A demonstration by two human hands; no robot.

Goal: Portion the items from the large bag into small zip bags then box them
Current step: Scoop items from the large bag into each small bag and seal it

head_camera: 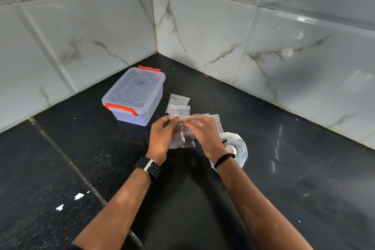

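Note:
My left hand [161,138] and my right hand [205,133] together pinch the top edge of a small clear zip bag [183,138] held above the black counter; dark small items show inside it. Several more small zip bags [179,103] lie flat just beyond my hands. The large clear bag [237,148], open with white and dark pieces inside, lies right of my right wrist. A clear plastic box [135,95] with a shut lid and red latches stands to the left, beyond my left hand.
The black stone counter [284,168] sits in a corner of two white marble-tiled walls [223,36]. A seam runs across the counter on the left, with small white flecks [79,196] near it.

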